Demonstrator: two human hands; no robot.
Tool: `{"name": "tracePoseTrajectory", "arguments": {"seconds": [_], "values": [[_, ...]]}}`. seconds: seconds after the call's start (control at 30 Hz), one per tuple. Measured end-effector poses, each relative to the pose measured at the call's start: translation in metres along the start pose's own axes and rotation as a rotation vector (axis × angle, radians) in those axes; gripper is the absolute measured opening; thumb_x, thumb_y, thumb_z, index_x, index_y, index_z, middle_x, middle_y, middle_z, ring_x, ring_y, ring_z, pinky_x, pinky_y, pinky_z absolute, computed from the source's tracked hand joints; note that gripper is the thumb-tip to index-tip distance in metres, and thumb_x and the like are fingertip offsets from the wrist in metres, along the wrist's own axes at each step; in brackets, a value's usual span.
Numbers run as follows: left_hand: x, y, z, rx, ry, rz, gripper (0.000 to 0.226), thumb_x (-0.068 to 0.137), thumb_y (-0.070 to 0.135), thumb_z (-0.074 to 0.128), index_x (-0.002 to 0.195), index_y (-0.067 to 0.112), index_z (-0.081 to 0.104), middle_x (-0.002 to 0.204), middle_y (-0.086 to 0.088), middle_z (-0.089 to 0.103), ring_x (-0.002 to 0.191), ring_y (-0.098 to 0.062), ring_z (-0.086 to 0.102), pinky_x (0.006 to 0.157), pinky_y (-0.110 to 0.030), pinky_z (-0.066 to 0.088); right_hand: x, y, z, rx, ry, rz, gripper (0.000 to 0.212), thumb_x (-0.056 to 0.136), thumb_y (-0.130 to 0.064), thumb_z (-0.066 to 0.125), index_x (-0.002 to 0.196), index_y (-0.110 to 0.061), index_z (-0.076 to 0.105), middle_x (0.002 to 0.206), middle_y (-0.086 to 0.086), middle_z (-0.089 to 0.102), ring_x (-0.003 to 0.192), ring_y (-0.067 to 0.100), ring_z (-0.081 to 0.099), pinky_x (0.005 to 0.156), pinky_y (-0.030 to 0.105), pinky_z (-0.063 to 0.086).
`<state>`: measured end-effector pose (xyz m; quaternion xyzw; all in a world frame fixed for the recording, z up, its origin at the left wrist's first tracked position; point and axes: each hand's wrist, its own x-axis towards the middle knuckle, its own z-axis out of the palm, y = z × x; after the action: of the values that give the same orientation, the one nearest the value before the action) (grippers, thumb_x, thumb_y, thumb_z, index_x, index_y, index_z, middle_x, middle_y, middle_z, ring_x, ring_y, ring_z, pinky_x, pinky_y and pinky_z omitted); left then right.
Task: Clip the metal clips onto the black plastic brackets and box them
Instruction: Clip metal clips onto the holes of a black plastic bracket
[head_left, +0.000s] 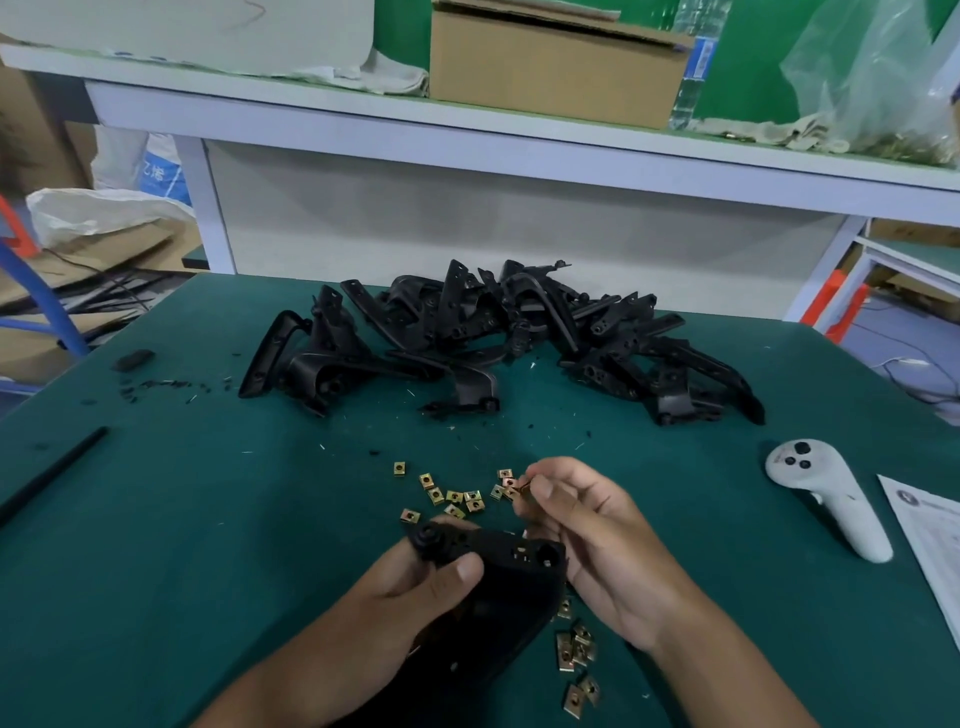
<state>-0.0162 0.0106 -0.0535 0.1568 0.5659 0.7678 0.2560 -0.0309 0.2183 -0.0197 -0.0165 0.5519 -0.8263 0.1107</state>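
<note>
The left hand (415, 587) grips a black plastic bracket (498, 577) low over the green surface (182, 519), its fingers curled round the bracket's knobbed end, while the right hand (587, 530) just beside it pinches a small metal clip (521, 484) between thumb and forefinger above the bracket's holed face. More loose clips (452, 496) lie scattered on the surface just beyond the hands, another cluster of clips (576, 649) lies under the right wrist, and a pile of brackets (498, 338) sits further back. A white controller (826, 493) and a printed sheet (930, 540) lie to the right, with a cardboard box (556, 67) on the shelf (467, 130) behind
</note>
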Motion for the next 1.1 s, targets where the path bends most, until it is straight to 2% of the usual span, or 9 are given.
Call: {"name": "tracePoseTrajectory", "arguments": {"seconds": [0.13,0.23,0.4,0.47,0.53,0.6,0.8,1.0,1.1], "values": [[0.001,-0.001,0.005,0.059,-0.022,0.039,0.047,0.087,0.052,0.074,0.121,0.019,0.070,0.120,-0.006,0.072,0.119,-0.024,0.065,0.099,-0.032,0.051,-0.002,-0.003,-0.001,0.022,-0.017,0.001,0.022,0.083,-0.013,0.077,0.105,-0.013,0.076,0.111,0.013,0.075,0.095,0.020,0.072,0.068,0.024,0.057],[0.003,-0.009,0.008,0.050,-0.034,0.040,0.057,0.086,0.053,0.075,0.123,0.010,0.067,0.117,-0.007,0.072,0.116,-0.023,0.065,0.097,-0.031,0.050,-0.005,-0.006,0.000,-0.012,-0.047,0.036,0.032,0.080,-0.013,0.079,0.111,-0.013,0.072,0.118,0.017,0.073,0.101,0.022,0.072,0.071,0.026,0.058],[0.003,-0.004,0.015,0.116,-0.144,0.109,0.038,0.097,0.044,0.063,0.133,0.031,0.064,0.128,0.006,0.068,0.127,-0.013,0.059,0.101,-0.022,0.044,-0.008,-0.007,0.002,-0.097,-0.082,0.095,0.021,0.081,-0.008,0.078,0.101,-0.016,0.077,0.103,0.012,0.075,0.097,0.025,0.074,0.075,0.029,0.060],[0.003,-0.005,0.015,0.175,-0.111,0.118,0.034,0.094,0.040,0.066,0.125,0.026,0.069,0.110,0.009,0.071,0.108,-0.006,0.064,0.091,-0.017,0.046,-0.009,-0.009,0.003,-0.193,-0.084,0.109,0.022,0.079,-0.011,0.081,0.099,-0.019,0.078,0.097,0.008,0.075,0.098,0.024,0.073,0.079,0.028,0.059],[0.003,-0.010,0.011,0.280,-0.003,0.126,0.042,0.084,0.045,0.072,0.109,0.012,0.072,0.080,0.008,0.061,0.075,-0.006,0.056,0.071,-0.022,0.043,-0.010,-0.011,0.005,-0.264,-0.102,0.127,0.018,0.077,-0.017,0.087,0.092,-0.022,0.079,0.096,0.006,0.075,0.094,0.020,0.072,0.079,0.026,0.058],[0.002,-0.015,0.007,0.361,0.069,0.126,0.057,0.079,0.053,0.075,0.100,0.000,0.069,0.073,0.001,0.048,0.069,-0.013,0.043,0.067,-0.029,0.033,-0.011,-0.010,0.006,-0.300,-0.107,0.149,0.021,0.071,-0.026,0.091,0.088,-0.023,0.079,0.095,0.004,0.074,0.087,0.016,0.070,0.073,0.024,0.057],[0.003,-0.010,0.008,0.389,0.060,0.146,0.028,0.081,0.054,0.071,0.095,0.029,0.074,0.068,0.015,0.048,0.064,-0.004,0.042,0.059,-0.018,0.034,-0.010,-0.007,0.006,-0.293,-0.110,0.166,0.026,0.068,-0.033,0.088,0.089,-0.019,0.080,0.098,0.006,0.075,0.090,0.018,0.070,0.076,0.026,0.056],[0.002,-0.011,0.010,0.342,0.029,0.116,0.036,0.081,0.049,0.073,0.107,0.024,0.074,0.083,0.009,0.063,0.079,-0.007,0.056,0.074,-0.021,0.044,-0.008,-0.005,0.003,-0.226,-0.096,0.109,0.023,0.073,-0.024,0.087,0.090,-0.013,0.079,0.096,0.012,0.075,0.090,0.021,0.070,0.079,0.026,0.057],[0.002,-0.011,0.010,0.346,0.059,0.114,0.032,0.079,0.051,0.072,0.101,0.028,0.074,0.076,0.012,0.059,0.073,-0.004,0.051,0.069,-0.019,0.041,-0.009,-0.006,0.003,-0.262,-0.121,0.126,0.024,0.072,-0.027,0.088,0.091,-0.014,0.079,0.102,0.014,0.075,0.092,0.023,0.071,0.078,0.028,0.057]]}}
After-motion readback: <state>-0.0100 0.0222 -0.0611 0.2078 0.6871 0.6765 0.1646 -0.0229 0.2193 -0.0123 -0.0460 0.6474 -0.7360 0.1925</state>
